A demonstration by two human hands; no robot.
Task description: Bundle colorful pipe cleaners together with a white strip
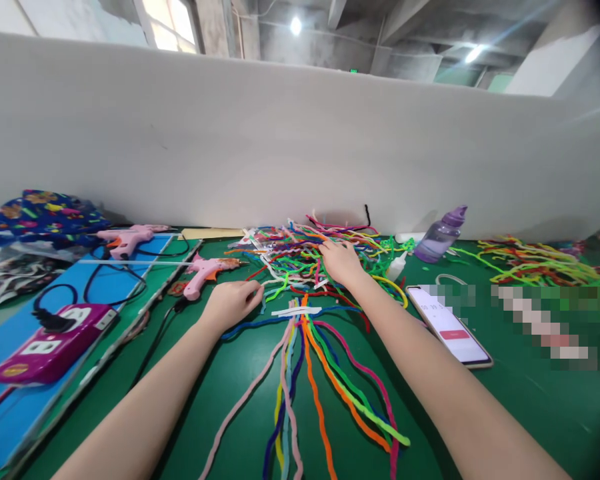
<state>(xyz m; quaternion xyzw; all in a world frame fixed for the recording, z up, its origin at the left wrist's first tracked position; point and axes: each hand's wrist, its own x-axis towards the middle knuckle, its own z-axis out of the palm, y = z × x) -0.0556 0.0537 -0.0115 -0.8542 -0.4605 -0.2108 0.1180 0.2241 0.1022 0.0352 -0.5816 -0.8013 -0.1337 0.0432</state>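
Green table (250, 413), grey partition (290, 147) behind, lit ceiling lamps (296, 27) above

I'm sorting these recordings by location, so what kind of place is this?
Probably a craft workshop: a heap of multicoloured fuzzy stems, a pink glue gun on the green table, and bare concrete beams overhead.

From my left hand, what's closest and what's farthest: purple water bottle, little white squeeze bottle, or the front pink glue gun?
Nearest to your left hand first:
1. Front pink glue gun, just beyond it
2. White squeeze bottle, off right
3. Purple water bottle, farther right
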